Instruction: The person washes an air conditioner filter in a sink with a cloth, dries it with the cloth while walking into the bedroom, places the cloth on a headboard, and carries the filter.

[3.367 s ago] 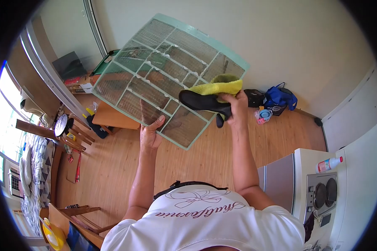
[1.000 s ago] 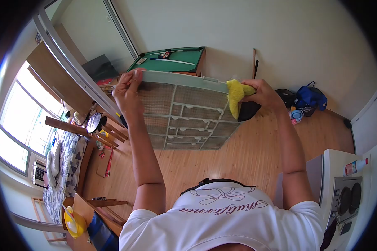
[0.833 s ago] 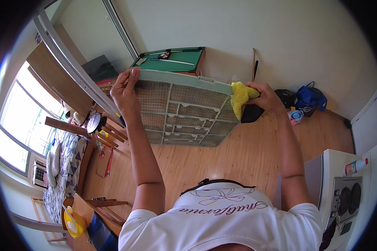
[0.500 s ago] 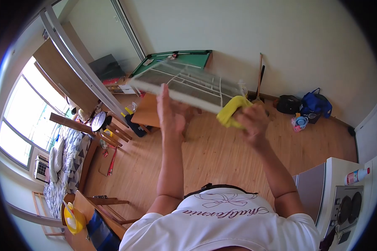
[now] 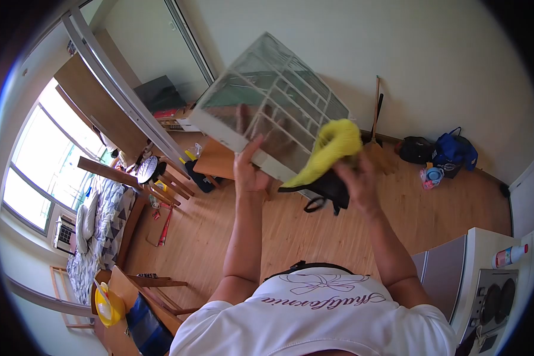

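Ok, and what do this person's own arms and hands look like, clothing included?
The left hand and right hand are ungloved, with no watch or bracelet visible. The forearms are bare below short white sleeves of a T-shirt with dark reddish script and a line drawing.

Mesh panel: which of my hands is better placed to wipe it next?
Probably your right hand: it holds the yellow cloth at the near corner of the mesh panel, while your left hand grips its near edge.

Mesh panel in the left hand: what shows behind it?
Through the mesh panel, the fingers of the left hand and a green surface show dimly. What lies behind the yellow and black cloth cannot be seen.
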`<move>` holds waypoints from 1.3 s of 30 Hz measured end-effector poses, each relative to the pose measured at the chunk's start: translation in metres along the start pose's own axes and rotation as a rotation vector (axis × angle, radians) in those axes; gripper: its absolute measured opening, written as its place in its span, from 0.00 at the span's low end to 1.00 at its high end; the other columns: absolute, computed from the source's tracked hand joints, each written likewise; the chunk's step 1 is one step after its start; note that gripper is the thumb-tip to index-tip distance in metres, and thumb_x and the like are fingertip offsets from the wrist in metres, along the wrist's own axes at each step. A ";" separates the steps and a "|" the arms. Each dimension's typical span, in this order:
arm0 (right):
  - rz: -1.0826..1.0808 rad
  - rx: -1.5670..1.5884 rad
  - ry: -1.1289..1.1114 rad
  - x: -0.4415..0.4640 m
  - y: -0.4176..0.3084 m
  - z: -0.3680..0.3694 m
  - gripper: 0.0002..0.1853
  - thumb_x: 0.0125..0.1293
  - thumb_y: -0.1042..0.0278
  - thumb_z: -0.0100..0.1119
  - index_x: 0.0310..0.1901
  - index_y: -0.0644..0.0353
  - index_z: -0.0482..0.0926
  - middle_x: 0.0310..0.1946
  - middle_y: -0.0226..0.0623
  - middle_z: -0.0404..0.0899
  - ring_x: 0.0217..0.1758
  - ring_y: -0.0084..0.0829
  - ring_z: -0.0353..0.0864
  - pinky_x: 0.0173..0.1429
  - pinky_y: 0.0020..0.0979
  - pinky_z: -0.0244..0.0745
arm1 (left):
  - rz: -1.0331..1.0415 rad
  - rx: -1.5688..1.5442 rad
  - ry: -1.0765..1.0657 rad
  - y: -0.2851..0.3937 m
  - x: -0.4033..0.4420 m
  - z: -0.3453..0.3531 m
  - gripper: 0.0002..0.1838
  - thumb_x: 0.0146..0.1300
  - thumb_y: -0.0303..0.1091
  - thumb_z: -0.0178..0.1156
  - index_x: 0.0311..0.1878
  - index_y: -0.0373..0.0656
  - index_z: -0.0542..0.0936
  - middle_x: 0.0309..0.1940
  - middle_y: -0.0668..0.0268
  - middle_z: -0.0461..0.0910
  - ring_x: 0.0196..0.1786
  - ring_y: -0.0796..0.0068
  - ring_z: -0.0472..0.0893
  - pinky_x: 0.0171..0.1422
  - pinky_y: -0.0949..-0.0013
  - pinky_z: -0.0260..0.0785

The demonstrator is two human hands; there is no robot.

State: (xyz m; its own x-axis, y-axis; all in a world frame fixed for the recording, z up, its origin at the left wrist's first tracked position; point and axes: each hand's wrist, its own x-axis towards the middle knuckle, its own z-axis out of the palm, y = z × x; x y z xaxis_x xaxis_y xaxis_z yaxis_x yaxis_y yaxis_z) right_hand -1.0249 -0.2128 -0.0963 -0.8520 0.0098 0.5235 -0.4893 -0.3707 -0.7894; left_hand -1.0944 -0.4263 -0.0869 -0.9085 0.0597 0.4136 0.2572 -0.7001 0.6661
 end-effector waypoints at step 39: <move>-0.700 -0.844 0.199 0.108 -0.040 -0.010 0.23 0.58 0.76 0.54 0.57 0.59 0.68 0.55 0.41 0.71 0.60 0.39 0.69 0.63 0.37 0.62 | -0.106 0.103 -0.015 0.024 -0.019 0.031 0.29 0.61 0.53 0.54 0.58 0.44 0.67 0.48 0.63 0.75 0.40 0.73 0.79 0.44 0.69 0.74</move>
State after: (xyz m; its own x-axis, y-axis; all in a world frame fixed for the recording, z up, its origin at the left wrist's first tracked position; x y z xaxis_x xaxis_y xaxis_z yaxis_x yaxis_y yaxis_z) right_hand -1.0992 -0.1879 -0.0109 -0.3159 0.1459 0.9375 -0.7789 0.5243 -0.3441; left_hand -1.0611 -0.4225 -0.0591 -0.9277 0.1403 0.3460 0.1932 -0.6125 0.7665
